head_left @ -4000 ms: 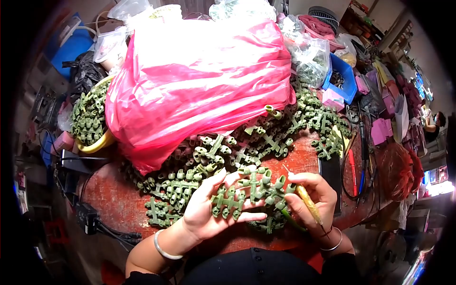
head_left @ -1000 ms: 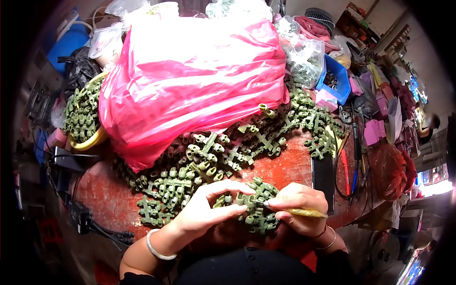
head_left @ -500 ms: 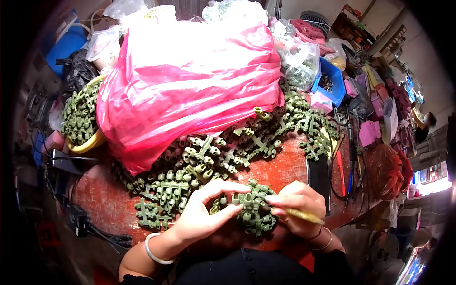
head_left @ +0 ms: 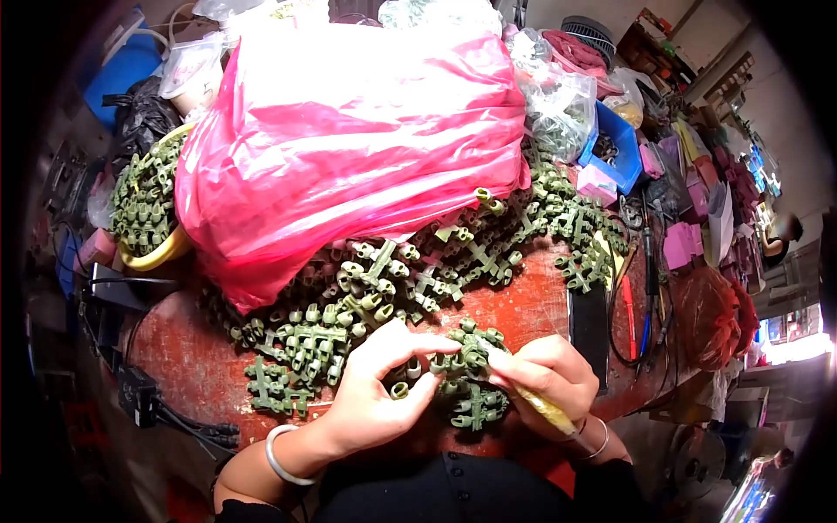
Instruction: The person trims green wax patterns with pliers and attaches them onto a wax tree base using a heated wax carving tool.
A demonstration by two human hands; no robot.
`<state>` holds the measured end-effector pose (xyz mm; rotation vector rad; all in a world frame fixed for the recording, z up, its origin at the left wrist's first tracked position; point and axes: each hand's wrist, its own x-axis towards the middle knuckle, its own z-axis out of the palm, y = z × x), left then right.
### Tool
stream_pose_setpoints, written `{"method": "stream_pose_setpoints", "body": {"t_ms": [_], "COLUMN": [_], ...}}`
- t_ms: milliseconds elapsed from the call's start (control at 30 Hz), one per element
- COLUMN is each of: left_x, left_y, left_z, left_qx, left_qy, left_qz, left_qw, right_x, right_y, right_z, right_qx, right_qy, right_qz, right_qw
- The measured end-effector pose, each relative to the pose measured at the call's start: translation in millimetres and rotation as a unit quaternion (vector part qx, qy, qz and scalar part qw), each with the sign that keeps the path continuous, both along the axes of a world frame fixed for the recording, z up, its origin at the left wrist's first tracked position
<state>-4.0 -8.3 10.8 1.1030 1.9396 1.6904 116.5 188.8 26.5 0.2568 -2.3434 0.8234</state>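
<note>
Green wax-like parts with several short tubes lie in front of me. My left hand [head_left: 384, 388], a bangle on its wrist, pinches one green part [head_left: 471, 356] by its left side between thumb and index finger. In my right hand [head_left: 554, 375] is a slim tool with a yellow-wrapped handle [head_left: 547, 410], held like a pen. Its tip meets or nearly meets the green part; the exact contact is too small to tell. Under the held part, another green tubed piece [head_left: 478, 406] rests on the red table [head_left: 514, 305].
A large pink plastic bag [head_left: 349, 166] covers the middle, with a heap of green parts [head_left: 314, 340] along its front. More fill a yellow basin [head_left: 161, 253] at left. At right are a dark flat slab [head_left: 588, 327], a red pen [head_left: 629, 314], cables and a blue bin [head_left: 615, 148].
The held green part has been turned and raised slightly, so the piece beneath shows more. The tool's handle has swung steeper, its rear end now lower and nearer me.
</note>
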Motion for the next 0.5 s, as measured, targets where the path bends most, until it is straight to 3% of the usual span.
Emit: {"method": "stream_pose_setpoints", "body": {"t_ms": [133, 300, 500], "left_x": [-1.2, -3.4, -5.5], "left_y": [-0.7, -1.5, -2.1], "left_z": [-3.3, -5.4, -4.2], "left_qx": [-0.002, 0.005, 0.005], "left_qy": [-0.017, -0.079, -0.095], "left_qz": [-0.005, -0.037, -0.058], "left_qw": [1.000, 0.996, 0.994], "right_x": [-1.6, 0.3, 0.5], "right_y": [0.6, 1.9, 4.8], "right_z": [2.3, -0.1, 11.8], "right_qx": [-0.074, -0.025, -0.131], "right_qy": [-0.035, -0.012, -0.091], "right_qz": [0.084, -0.012, 0.051], "right_qw": [0.993, 1.000, 0.986]}}
